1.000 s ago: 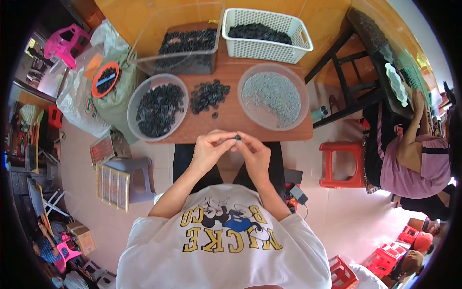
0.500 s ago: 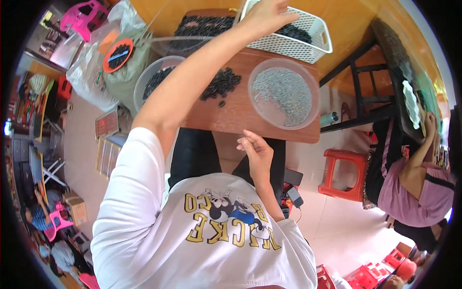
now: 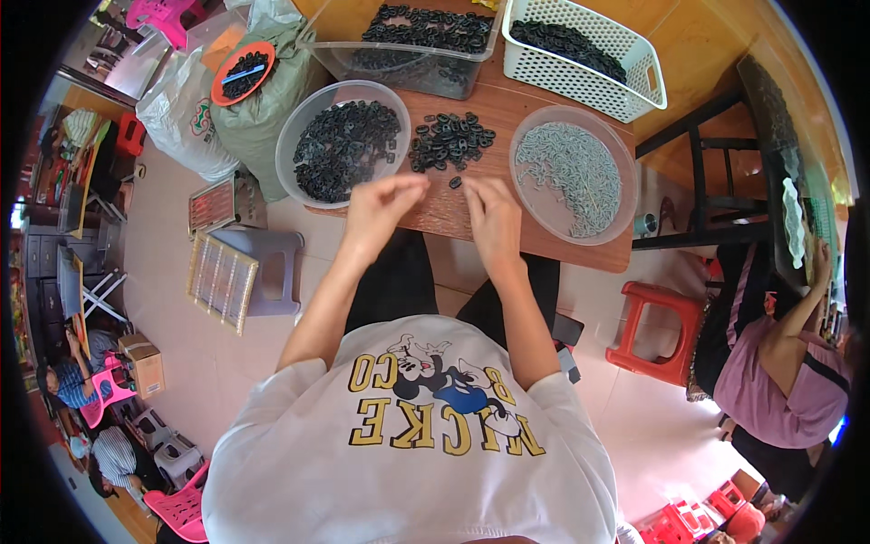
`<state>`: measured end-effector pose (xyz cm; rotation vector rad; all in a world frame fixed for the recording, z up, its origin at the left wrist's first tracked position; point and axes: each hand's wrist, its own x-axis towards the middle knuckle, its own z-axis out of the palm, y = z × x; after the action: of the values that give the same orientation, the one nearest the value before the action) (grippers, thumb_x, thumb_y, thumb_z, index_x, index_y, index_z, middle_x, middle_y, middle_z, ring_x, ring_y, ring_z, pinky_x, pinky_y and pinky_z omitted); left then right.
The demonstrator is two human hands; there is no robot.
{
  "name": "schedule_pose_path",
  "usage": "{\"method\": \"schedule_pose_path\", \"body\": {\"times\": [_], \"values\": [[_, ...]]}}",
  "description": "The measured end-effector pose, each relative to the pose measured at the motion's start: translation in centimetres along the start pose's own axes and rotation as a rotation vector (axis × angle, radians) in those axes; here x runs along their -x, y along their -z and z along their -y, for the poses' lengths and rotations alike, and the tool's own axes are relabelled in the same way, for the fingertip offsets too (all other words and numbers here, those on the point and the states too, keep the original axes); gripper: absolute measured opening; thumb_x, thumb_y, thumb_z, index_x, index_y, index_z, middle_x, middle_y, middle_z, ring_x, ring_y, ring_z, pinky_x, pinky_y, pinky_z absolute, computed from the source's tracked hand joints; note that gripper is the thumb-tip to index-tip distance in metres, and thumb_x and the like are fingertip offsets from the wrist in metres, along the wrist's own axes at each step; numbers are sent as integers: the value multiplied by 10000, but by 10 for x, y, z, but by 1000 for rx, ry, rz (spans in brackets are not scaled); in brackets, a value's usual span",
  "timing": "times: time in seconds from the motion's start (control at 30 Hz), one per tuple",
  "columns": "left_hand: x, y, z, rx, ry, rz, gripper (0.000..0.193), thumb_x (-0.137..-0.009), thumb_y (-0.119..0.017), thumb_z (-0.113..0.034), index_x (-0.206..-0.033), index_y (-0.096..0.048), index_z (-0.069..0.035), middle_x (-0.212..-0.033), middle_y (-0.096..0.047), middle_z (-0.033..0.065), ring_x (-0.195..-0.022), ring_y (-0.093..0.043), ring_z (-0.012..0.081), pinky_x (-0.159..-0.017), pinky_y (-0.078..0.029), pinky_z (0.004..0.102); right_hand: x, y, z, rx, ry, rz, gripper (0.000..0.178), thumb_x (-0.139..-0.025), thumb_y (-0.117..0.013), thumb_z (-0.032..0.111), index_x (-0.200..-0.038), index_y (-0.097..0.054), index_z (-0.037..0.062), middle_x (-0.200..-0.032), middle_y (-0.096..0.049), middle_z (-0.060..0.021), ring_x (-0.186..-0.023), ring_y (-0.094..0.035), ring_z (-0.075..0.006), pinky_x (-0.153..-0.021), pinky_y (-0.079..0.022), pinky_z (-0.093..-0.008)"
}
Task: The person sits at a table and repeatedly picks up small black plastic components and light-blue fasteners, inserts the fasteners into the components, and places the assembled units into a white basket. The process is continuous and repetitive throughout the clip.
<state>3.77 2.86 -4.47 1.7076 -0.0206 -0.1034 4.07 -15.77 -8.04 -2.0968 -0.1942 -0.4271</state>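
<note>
Above the near edge of the wooden table, my left hand is in a pinch, its fingertips blurred. Facing it, my right hand has its fingers pressed together. Anything small between the fingers of either hand is hidden. A single black oval piece lies by the right fingertips, apart from a loose pile of small black oval pieces. To the left, a round clear tub holds many black pieces. The round tub at the right contains thin silvery pieces resembling screws.
A clear rectangular bin and a white perforated basket, both with black pieces, stand at the back. Sacks and an orange plate are at the left. A red stool and another person are at the right.
My left hand has come back from over the white basket to the table's near edge. My right hand has risen from my lap to the tabletop, near the single black piece.
</note>
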Motion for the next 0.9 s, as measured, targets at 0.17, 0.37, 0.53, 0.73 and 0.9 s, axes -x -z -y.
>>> {"method": "schedule_pose_path", "body": {"times": [0.17,0.37,0.53,0.73,0.9], "values": [[47,8,36,144,163,6,160,-857,-626,-67,-990,-681,1,-937,-678,75,-849,-610,102,-776,-479,229,-30,-22,-16,180,31,-30,141,-810,-637,84,-927,-655,7,-897,-599,-159,-802,-603,-347,-695,-483,-401],[51,12,51,140,145,30,159,-858,-617,-54,-994,-681,-3,-932,-677,85,-829,-606,92,-758,-477,217,-34,-19,-16,252,-13,50,186,-761,-678,73,-922,-651,-16,-881,-599,-171,-776,-605,-338,-669,-487,-398],[42,-9,35,203,128,61,175,-862,-617,-63,-1013,-672,7,-934,-681,96,-830,-621,105,-751,-481,215,-18,-7,4,-87,-226,-17,203,-781,-663,67,-972,-663,-1,-844,-651,-147,-689,-627,-217,-647,-493,-318],[35,-45,18,307,128,141,209,-892,-598,-127,-1028,-649,24,-924,-676,124,-791,-645,143,-723,-517,258,27,21,22,-576,-518,37,170,-818,-654,97,-956,-684,2,-871,-671,-68,-738,-595,-88,-672,-485,-251],[29,-58,11,570,448,355,266,-929,-552,-242,-941,-645,7,-830,-665,91,-723,-638,150,-657,-515,248,49,39,19,-712,-354,-20,136,-845,-615,70,-940,-692,12,-1003,-656,-87,-904,-594,-133,-791,-468,-265]]}}
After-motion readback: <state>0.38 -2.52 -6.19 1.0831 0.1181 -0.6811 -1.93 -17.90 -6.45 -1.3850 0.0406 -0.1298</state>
